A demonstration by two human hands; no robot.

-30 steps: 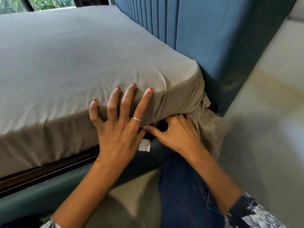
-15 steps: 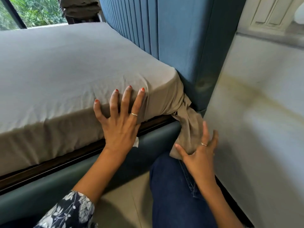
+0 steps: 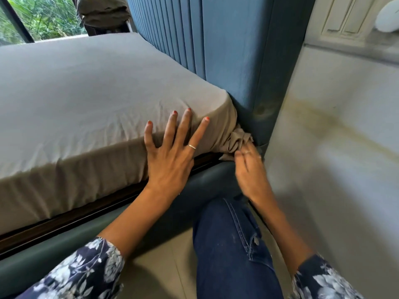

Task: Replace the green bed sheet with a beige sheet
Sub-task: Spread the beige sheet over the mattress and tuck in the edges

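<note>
A beige sheet (image 3: 86, 100) covers the mattress, smooth on top and draped down its near side. My left hand (image 3: 170, 156) presses flat against the side of the mattress near the corner, fingers spread and straight. At the corner by the blue headboard (image 3: 237, 50) the sheet's loose end is bunched into a wad (image 3: 234, 141). My right hand (image 3: 250, 169) is at that wad and its blurred fingers push it toward the gap under the mattress. No green sheet can be made out with certainty.
A blue padded bed frame rail (image 3: 205, 186) runs below the mattress. A pale wall (image 3: 334, 147) stands close on the right. My knee in blue jeans (image 3: 226, 244) is between the arms. A dark bundle of cloth (image 3: 103, 11) lies at the far bedside by a window (image 3: 32, 20).
My right hand went from the hanging flap up to the corner, and the flap is now bunched there. My left hand stayed pressed on the mattress side.
</note>
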